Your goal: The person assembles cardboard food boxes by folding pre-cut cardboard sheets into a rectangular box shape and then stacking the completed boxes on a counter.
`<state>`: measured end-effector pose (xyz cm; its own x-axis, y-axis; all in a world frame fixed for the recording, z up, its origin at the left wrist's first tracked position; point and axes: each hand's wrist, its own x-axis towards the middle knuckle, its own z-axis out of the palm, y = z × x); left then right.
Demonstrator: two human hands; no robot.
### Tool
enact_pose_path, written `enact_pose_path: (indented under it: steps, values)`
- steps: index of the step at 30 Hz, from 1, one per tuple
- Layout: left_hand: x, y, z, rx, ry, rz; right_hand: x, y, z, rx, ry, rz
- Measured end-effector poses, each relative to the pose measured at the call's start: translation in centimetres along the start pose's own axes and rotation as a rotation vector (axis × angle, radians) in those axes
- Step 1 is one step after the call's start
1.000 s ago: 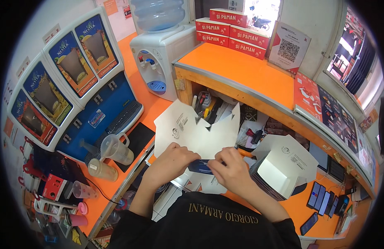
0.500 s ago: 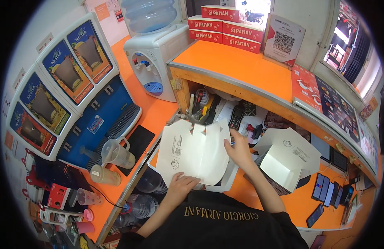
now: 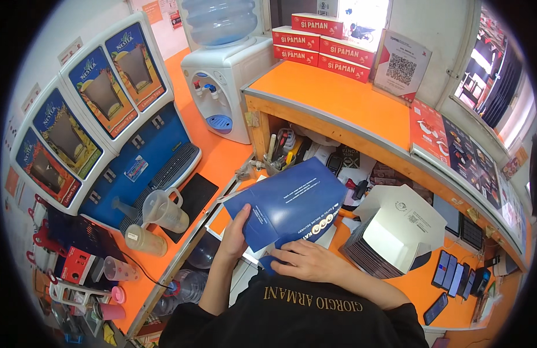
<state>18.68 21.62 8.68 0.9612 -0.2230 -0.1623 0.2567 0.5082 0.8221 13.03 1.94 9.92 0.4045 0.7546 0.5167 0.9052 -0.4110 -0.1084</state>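
While the left hand pinches the left end of a blue carton, thumb on its outer face, the right hand lies over the carton's near edge, fingers bent; whether these grip cannot be told. The carton is before the person's chest. Nested cartons stand to its right, phones beyond; a clear pitcher stands at left.

A head-worn fisheye camera, close above the bare left hand and right hand, looks forward and down, past the far edge of the orange-topped wooden counter.
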Motion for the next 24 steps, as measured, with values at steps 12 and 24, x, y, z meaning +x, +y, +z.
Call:
enact_pose_path:
  steps: [12, 24]
  values:
    - [-1.0, -2.6, 4.4, 0.42, -0.135, 0.578, 2.3, 1.6, -2.5, 0.003, 0.642, 0.415]
    - [-0.4, -3.7, 4.7, 0.131, -0.256, 0.42, 1.3, 2.0, -1.7, -0.299, 0.601, 0.226]
